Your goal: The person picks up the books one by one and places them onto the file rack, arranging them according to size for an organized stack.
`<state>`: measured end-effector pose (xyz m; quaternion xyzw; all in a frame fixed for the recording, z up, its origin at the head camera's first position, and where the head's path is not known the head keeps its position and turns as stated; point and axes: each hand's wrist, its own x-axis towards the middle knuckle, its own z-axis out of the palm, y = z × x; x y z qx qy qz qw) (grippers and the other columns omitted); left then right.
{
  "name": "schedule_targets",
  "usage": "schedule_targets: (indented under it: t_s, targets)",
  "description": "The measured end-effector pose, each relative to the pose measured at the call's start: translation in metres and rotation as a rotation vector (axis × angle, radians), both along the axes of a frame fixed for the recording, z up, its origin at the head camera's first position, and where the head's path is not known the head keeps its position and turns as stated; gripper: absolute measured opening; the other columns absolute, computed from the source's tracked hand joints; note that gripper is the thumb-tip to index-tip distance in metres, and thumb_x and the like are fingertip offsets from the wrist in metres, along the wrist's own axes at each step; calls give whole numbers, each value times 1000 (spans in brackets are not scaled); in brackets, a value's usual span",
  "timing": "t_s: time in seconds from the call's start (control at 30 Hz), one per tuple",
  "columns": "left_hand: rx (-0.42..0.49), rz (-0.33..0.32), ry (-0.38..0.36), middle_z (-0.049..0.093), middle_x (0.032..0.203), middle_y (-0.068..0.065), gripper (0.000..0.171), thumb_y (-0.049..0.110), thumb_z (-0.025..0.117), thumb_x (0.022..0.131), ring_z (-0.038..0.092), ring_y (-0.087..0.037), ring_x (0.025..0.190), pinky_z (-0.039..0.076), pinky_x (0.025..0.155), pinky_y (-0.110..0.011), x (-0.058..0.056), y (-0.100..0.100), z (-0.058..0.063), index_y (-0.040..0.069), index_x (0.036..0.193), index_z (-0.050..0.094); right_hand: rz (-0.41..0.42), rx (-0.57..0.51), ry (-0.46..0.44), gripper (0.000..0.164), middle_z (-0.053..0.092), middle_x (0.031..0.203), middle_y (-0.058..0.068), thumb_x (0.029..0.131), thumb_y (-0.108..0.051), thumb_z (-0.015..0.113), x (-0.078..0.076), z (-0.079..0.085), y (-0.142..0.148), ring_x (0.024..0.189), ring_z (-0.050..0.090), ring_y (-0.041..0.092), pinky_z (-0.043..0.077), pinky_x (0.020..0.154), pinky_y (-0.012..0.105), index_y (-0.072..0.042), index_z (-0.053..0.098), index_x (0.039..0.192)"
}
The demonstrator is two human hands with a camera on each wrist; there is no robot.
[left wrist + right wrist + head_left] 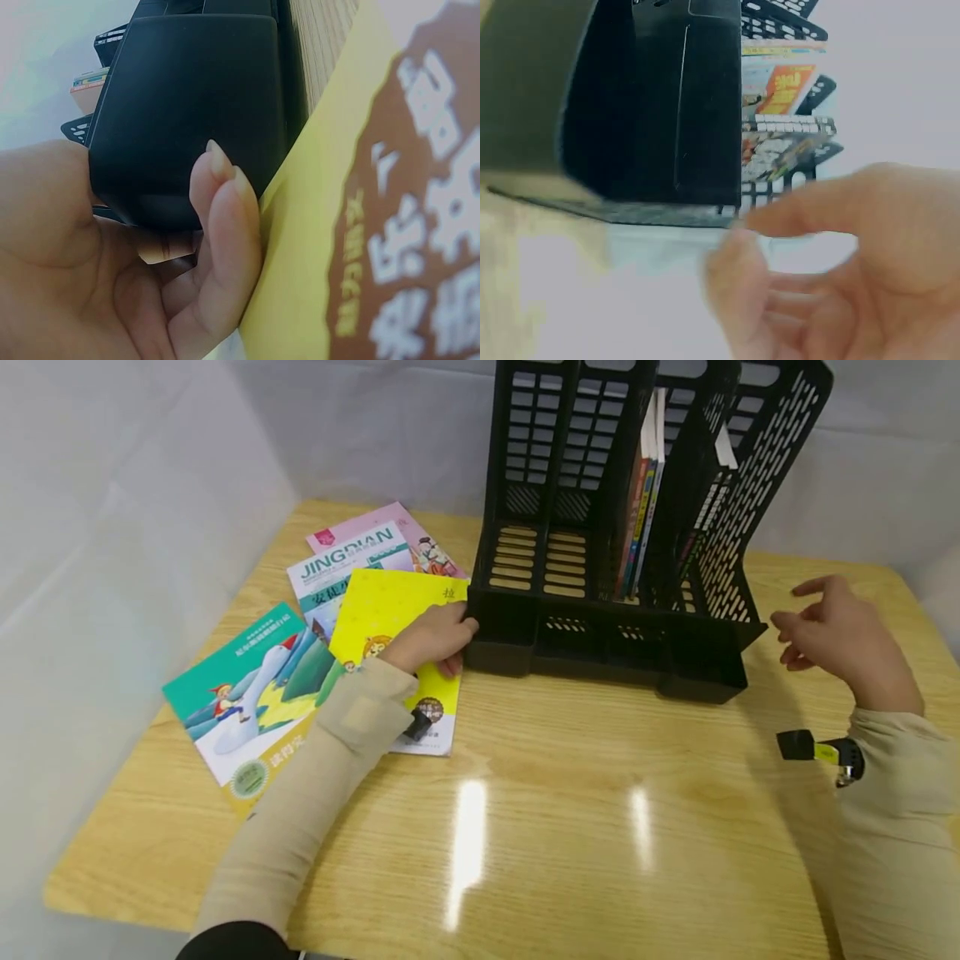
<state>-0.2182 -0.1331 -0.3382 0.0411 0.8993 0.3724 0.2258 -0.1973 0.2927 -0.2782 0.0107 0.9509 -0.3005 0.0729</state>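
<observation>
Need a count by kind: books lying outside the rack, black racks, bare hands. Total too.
Books outside the rack: 4 (teal book, yellow book, white JINGDIAN book, pink book)
Black rack: 1
Bare hands: 2 (left hand, right hand)
Total: 7

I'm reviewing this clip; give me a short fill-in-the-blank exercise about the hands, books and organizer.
1. The organizer at the left hand is coloured ____.
2. The book beneath that hand is mostly ____.
3. The pink book lies partly under a white book whose large Latin-letter word is ____.
4. In the head view, the right hand is beside the organizer's ____ end.

Missing words: black; yellow; JINGDIAN; right.
</observation>
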Motion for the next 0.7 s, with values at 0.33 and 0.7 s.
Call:
schedule_targets:
  t_s: [0.33, 0.7]
  targets:
    - [-7, -2, 2, 61, 70, -15, 48, 29, 37, 103, 63, -25, 55, 56, 57, -31, 0, 1, -2, 0, 141, 37, 200, -23, -438, 58, 61, 71, 8, 100, -30, 49, -17, -53, 0, 56, 62, 17, 56, 56, 34, 14, 29, 133]
    - [-25, 3, 11, 61, 68, -14, 44, 29, 36, 103, 62, -24, 53, 55, 55, -31, -1, 3, 0, 0, 136, 41, 141, 48, -443, 41, 45, 50, -1, 97, -37, 43, -21, -65, -2, 44, 46, 13, 41, 47, 29, 4, 46, 91]
